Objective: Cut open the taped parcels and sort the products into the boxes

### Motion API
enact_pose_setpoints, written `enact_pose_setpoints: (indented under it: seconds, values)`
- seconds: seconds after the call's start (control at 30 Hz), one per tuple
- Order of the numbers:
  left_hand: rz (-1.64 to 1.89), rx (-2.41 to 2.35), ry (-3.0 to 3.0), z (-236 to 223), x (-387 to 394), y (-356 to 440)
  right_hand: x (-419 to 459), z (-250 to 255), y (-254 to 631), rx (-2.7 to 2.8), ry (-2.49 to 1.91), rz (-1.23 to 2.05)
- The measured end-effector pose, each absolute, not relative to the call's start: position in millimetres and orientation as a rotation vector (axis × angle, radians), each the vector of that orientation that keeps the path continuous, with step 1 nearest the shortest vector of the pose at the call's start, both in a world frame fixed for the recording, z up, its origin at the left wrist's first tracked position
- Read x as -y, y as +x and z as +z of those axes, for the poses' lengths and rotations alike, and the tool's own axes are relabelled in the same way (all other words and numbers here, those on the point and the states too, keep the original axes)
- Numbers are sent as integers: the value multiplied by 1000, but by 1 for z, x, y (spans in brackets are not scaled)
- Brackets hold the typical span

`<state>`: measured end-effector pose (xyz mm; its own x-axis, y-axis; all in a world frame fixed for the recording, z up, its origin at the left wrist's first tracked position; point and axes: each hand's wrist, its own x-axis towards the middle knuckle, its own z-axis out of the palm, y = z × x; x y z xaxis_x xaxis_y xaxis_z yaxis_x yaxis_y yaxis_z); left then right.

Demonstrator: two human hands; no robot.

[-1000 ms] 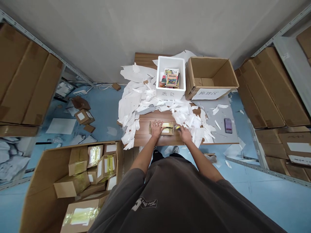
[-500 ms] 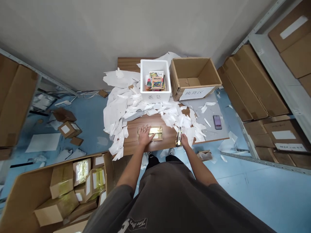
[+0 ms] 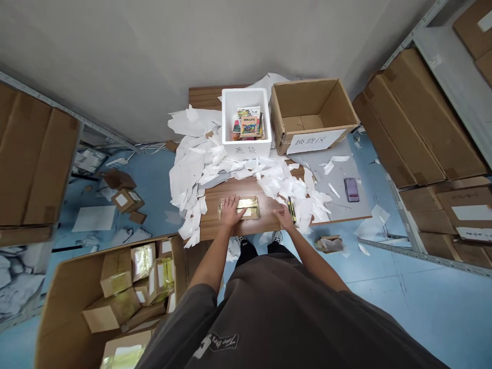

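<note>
A small taped cardboard box (image 3: 251,211) lies on the wooden table (image 3: 265,225), with a slit running along its taped top. My left hand (image 3: 231,210) rests flat on the box's left end, fingers spread. To the right of the box, my right hand (image 3: 283,216) hovers low over the table, its fingers stretched toward the box and holding nothing. A yellow and black utility knife (image 3: 291,210) lies just right of that hand, beside torn white paper.
Torn white paper (image 3: 188,164) covers much of the table. Behind stand a white bin (image 3: 246,149) with books (image 3: 249,125) and an open carton (image 3: 315,123). A phone (image 3: 351,189) lies at right. A large carton (image 3: 49,307) of parcels (image 3: 115,271) stands at lower left.
My right hand has let go of the utility knife, which now lies on the table, and moved left toward the box. My left hand stays on the box. The view has shifted.
</note>
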<state>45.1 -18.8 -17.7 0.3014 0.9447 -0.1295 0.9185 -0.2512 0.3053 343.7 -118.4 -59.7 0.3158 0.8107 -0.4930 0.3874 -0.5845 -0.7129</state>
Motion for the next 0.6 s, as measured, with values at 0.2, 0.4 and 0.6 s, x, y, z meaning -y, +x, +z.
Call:
enact_pose_setpoints:
  seconds: [0.2,0.4,0.6]
  values:
    - [115,-1722,2172,-5,23,38,84,-57,241,1145,-2125,1282]
    - [148,-2061,1856,-6,36,-5,-4,-40,197,1363,-2190,1126]
    - [178,-2152,1708,-7,44,-45,-71,-23,137,1579,-2224,1078]
